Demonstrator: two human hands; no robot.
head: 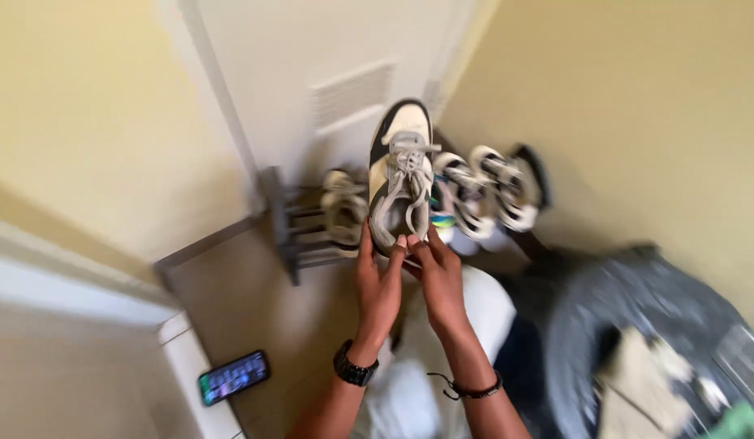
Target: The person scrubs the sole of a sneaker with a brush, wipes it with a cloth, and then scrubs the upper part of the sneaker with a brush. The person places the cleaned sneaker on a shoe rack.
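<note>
- White sneaker (400,175) with dark trim, held up at mid-frame, toe pointing away toward the white door (312,73); laces loose, loops hanging over the tongue.
- Left hand (377,284) cups the heel end from the left side, fingers closed around the collar; grip looks firm.
- Right hand (440,280) meets it from the right, fingertips pinched at the heel opening and lace ends; exact closure partly hidden.
- Handling judgement: light, upper soft and flexing, sole stiff; best held at heel and sole edge; dangling laces may snag.
- Just behind: dark shoe rack (292,228) holding more pale shoes (491,191), blurred.
- Further out: phone (234,377) with lit screen on a white ledge at lower left; grey bag (637,325) at lower right.
</note>
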